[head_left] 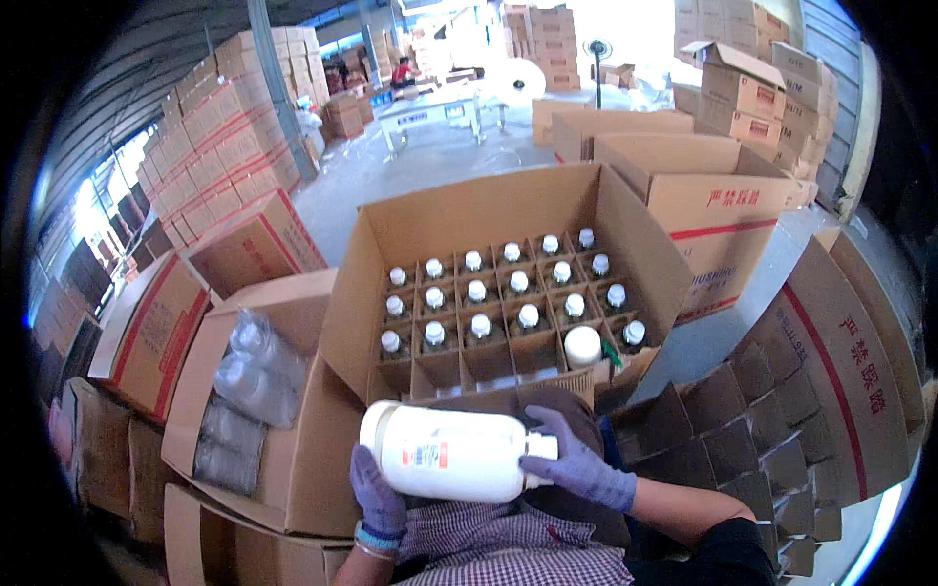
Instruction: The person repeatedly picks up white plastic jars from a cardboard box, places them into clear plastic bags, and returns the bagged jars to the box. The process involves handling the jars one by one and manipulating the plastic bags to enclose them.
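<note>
A large white bottle (449, 454) with a printed label lies sideways across my lap, held in both hands. My left hand (376, 493), in a purple glove, is closed around its wide end from below. The gloved fingers of my right hand (576, 459) grip the neck and white cap at the other end. Just beyond stands an open carton (479, 205) with cardboard dividers, holding rows of dark bottles with white caps (480, 325). A round white piece (582, 347) sits in its near right part, beside a small green item (612, 354) at the edge.
To my left, an open carton (303, 439) holds clear plastic bags of white items (256, 376). On the right is a carton with dividers (703, 430); another open carton (728, 205) stands behind it. Stacked boxes (220, 146), a white table (430, 117) and a fan (597, 49) stand farther off.
</note>
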The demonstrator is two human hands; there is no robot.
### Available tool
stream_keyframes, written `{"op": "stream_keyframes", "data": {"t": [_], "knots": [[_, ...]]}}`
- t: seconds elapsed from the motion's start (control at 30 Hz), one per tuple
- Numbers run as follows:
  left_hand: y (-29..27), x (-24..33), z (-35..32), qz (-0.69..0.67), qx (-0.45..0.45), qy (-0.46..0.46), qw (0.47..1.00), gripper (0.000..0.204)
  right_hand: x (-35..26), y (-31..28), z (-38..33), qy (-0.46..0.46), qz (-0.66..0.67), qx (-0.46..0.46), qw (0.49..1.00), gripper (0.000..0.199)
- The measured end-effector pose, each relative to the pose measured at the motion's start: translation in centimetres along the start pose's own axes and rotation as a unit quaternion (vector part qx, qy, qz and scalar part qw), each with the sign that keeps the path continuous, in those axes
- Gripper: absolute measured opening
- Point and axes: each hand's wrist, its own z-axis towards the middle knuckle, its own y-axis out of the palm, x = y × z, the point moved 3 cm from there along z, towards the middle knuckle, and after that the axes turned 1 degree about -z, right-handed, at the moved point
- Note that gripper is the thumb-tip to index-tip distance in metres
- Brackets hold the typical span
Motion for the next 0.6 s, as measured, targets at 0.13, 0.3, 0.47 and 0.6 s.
{"op": "stream_keyframes", "data": {"t": [0.13, 0.3, 0.47, 0.6], "knots": [[0.7, -2.2, 4.1, 0.046, -0.011, 0.118, 0.992, 0.038, 0.7, -4.5, -1.3, -0.123, -0.063, 0.184, 0.973, 0.052], [2.6, -6.7, 14.2, 0.517, -0.066, 0.344, 0.781, 0.04, 0.1, -11.1, -4.8, -0.114, 0.005, 0.36, 0.926, 0.036], [4.4, -10.1, 18.2, 0.662, -0.202, 0.267, 0.67, 0.055, 1.4, -14.7, -7.5, -0.105, -0.034, 0.444, 0.889, 0.041], [8.0, -5.9, 21.4, 0.744, -0.318, 0.004, 0.587, 0.071, 2.9, -16.1, -9.0, -0.084, -0.065, 0.467, 0.878, 0.047]]}}
